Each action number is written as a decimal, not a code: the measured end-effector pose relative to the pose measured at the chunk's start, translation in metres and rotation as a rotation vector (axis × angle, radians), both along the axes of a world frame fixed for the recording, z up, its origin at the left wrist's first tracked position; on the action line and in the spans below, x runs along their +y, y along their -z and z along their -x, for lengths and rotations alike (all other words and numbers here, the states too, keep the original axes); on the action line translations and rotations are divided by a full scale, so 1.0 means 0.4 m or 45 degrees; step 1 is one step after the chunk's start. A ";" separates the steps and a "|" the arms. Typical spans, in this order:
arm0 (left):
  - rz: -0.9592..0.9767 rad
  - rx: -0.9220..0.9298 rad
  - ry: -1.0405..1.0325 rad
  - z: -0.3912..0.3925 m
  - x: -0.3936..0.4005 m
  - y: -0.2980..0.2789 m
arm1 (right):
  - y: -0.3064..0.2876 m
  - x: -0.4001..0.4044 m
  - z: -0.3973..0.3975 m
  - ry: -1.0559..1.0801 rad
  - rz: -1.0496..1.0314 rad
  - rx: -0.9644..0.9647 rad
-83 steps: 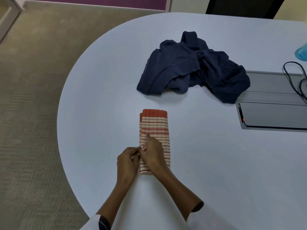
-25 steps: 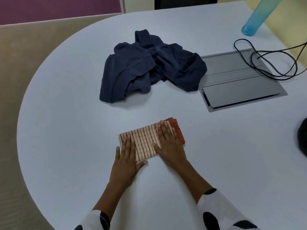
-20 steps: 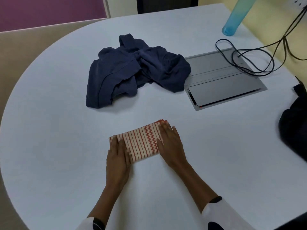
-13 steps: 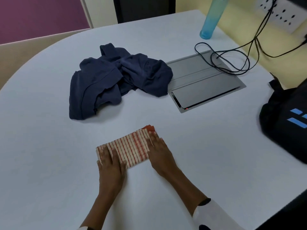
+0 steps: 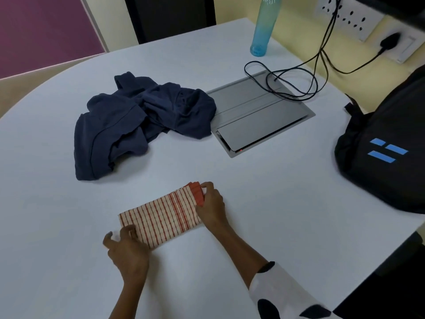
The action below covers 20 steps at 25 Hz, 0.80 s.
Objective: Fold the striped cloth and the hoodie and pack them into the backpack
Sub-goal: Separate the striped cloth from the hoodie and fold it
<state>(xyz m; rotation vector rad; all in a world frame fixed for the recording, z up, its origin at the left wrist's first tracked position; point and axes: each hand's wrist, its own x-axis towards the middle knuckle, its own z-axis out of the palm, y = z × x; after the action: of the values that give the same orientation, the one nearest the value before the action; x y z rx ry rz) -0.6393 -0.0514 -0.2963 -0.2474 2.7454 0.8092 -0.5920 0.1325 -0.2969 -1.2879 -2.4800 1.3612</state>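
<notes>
The striped cloth [image 5: 164, 216], cream with red stripes, lies folded into a narrow rectangle on the white table [image 5: 264, 192]. My left hand [image 5: 126, 249] grips its near left end with curled fingers. My right hand [image 5: 210, 204] curls round its red right end. The navy hoodie [image 5: 140, 120] sits crumpled behind the cloth, untouched. The black backpack [image 5: 386, 153] with blue marks stands at the right table edge.
A grey cable hatch [image 5: 259, 113] is set in the table right of the hoodie, with black cables [image 5: 287, 79] looped over it. A blue bottle [image 5: 263, 28] stands at the back. Wall sockets [image 5: 351, 17] are at top right.
My hands went from pressing flat on the folded cloth to curling round its two ends. The view swung right, bringing the backpack into sight.
</notes>
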 end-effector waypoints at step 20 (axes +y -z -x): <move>-0.632 -0.186 0.767 -0.229 0.663 -0.048 | -0.063 0.466 -0.572 1.234 0.173 0.474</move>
<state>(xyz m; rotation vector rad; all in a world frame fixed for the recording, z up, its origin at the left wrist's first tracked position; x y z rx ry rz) -0.5478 0.2137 -0.2771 0.5637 2.1872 1.1743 -0.3633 0.3189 -0.2718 -1.7014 -1.2220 1.2982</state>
